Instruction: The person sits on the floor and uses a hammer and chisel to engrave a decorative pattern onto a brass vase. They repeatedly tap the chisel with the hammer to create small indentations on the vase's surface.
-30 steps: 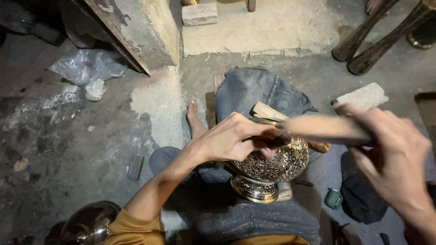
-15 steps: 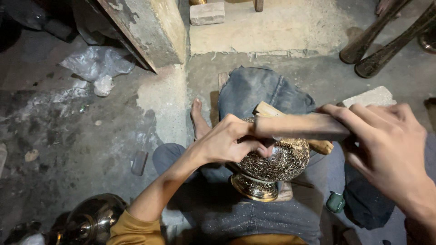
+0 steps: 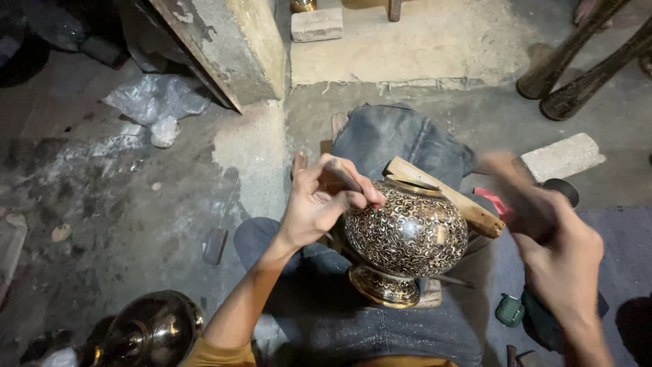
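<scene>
A round metal vase [image 3: 406, 234] with a fine scrolled pattern rests on the person's lap, tilted, its gold foot [image 3: 384, 287] toward the body and its mouth facing away. It leans on a wooden block [image 3: 468, 209] that pokes out behind it to the right, over a folded grey cloth [image 3: 397, 136]. Around the seat lie a crumpled plastic bag [image 3: 155, 102] on the concrete floor [image 3: 122, 197], a pale brick [image 3: 562, 156] to the right, a smaller brick [image 3: 316, 24] at the top, and two dark wooden clubs [image 3: 577, 64] in the far corner. A plain shiny vase [image 3: 153, 329] sits at the lower left, well apart.

The left hand [image 3: 319, 204] touches the vase's upper left shoulder, its grip pinched nearly closed around a thin dark tool [image 3: 343, 175]. The right hand [image 3: 560, 261] is raised beside the vase, clear of it, and blurred; its grip is curled around a handle, though what the handle carries I cannot tell.
</scene>
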